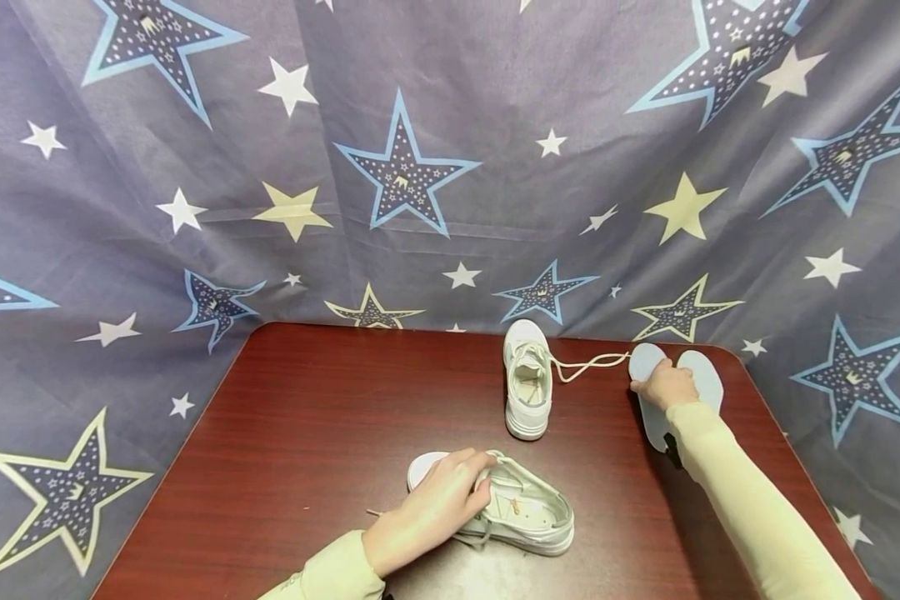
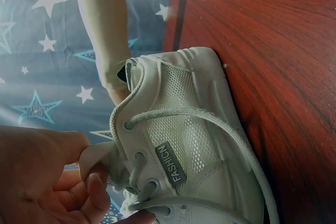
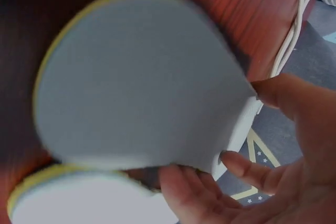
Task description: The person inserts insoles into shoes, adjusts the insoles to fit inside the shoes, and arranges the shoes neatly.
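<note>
A white lace-up sneaker [image 1: 536, 521] with mesh sides and a grey label lies near the table's front, its toe to the left. My left hand [image 1: 438, 500] is over its front part; in the left wrist view, thumb and fingers pinch the shoe's tongue [image 2: 100, 157]. At the right rear, my right hand [image 1: 666, 385] grips a pale grey-blue insole [image 3: 142, 82] by its narrower middle, between thumb and fingers. Next to it is a second insole [image 1: 701, 373], pale on top, with a yellow edge showing in the right wrist view.
The other white sneaker [image 1: 528, 412] stands at the back, toe toward the curtain. Its long white lace [image 1: 596, 362] trails right to the held insole. A star-patterned curtain [image 1: 420, 50] hangs behind and around the reddish-brown table [image 1: 330, 392].
</note>
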A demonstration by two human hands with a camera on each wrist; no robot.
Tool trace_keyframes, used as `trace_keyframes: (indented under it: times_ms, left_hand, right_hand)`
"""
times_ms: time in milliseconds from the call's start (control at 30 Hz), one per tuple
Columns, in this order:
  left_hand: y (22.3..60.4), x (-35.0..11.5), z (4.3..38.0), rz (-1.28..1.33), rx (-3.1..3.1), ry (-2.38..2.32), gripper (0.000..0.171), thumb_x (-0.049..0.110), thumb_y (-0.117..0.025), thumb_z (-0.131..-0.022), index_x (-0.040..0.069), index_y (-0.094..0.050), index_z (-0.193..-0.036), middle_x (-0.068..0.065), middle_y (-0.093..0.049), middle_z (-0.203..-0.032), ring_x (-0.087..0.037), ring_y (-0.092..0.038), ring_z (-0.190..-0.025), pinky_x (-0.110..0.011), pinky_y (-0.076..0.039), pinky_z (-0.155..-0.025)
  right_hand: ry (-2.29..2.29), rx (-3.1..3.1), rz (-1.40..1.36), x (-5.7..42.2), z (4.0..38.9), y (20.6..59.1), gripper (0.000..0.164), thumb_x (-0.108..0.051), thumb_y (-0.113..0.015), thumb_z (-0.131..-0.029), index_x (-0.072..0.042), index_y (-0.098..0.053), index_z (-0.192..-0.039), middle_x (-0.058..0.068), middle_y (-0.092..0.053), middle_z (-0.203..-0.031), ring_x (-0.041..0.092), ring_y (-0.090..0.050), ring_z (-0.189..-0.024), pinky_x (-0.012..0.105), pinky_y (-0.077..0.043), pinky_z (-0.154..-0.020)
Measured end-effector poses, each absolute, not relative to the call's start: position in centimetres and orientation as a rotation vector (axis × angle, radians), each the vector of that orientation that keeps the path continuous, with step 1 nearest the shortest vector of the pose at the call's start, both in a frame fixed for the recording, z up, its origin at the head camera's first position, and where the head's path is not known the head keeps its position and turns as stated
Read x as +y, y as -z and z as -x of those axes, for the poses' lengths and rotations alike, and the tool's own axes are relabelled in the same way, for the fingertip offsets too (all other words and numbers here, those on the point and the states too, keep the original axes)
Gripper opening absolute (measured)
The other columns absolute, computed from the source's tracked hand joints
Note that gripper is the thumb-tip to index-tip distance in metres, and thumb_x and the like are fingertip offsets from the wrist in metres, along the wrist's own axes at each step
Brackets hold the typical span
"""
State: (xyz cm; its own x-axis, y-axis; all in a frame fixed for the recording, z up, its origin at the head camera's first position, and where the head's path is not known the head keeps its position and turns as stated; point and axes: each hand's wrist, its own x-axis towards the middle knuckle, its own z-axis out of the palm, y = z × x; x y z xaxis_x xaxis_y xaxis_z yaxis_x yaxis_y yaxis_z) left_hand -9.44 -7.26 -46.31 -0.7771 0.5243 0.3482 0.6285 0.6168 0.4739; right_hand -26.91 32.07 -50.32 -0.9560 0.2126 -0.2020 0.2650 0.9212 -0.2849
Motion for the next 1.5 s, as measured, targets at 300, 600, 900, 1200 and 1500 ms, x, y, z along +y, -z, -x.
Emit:
trace_keyframes:
  times_ms: [300,600,900,1200,1500]
  left_hand:
    - [46.5,-7.4,9.4,0.959,-2.683,0.883,0.022,0.004,-0.067,-0.089,0.001,-0.072,-0.111,-0.003,-0.07,-0.091,-0.008,-0.06,-0.08,-0.026,-0.053,-0.072]
    - [46.6,-7.4,9.6,0.976,-2.683,0.88,0.023,0.004,-0.067,-0.09,0.0,-0.072,-0.112,-0.005,-0.071,-0.093,-0.011,-0.065,-0.085,-0.029,-0.055,-0.075]
    - [46.7,-7.4,9.7,0.968,-2.707,0.888,0.023,0.005,-0.066,-0.09,0.001,-0.072,-0.112,-0.005,-0.071,-0.094,-0.013,-0.066,-0.087,-0.03,-0.056,-0.077]
    - [46.7,-7.5,9.7,0.96,-2.701,0.884,0.023,0.005,-0.066,-0.09,0.001,-0.072,-0.112,-0.004,-0.07,-0.093,-0.01,-0.063,-0.082,-0.03,-0.055,-0.074]
    - [46.8,-7.5,9.5,0.956,-2.701,0.895,0.024,0.004,-0.066,-0.09,0.001,-0.071,-0.113,-0.003,-0.069,-0.092,-0.008,-0.06,-0.081,-0.028,-0.054,-0.073]
  right_hand:
    - [0.464,2.909,-0.291,32.1,26.3,50.2,0.08,-0.03,-0.071,-0.09,0.026,-0.032,-0.132,0.057,-0.045,-0.121,0.069,-0.045,-0.12,0.066,-0.046,-0.098]
    - [0.469,2.914,-0.189,32.0,25.5,49.3,0.075,-0.029,-0.072,-0.091,0.022,-0.035,-0.133,0.056,-0.046,-0.12,0.07,-0.047,-0.118,0.069,-0.045,-0.097]
    - [0.44,2.95,-0.024,31.5,24.2,48.4,0.055,-0.027,-0.075,-0.088,0.015,-0.048,-0.112,0.044,-0.061,-0.104,0.066,-0.052,-0.108,0.067,-0.046,-0.091]
    - [0.476,2.997,0.171,30.5,22.7,47.8,0.038,-0.024,-0.075,-0.088,0.006,-0.056,-0.101,0.024,-0.067,-0.082,0.054,-0.055,-0.094,0.061,-0.048,-0.079]
    - [0.449,2.98,0.179,29.0,21.0,46.4,0.036,-0.026,-0.075,-0.086,0.002,-0.06,-0.104,0.021,-0.061,-0.082,0.043,-0.056,-0.092,0.056,-0.051,-0.075]
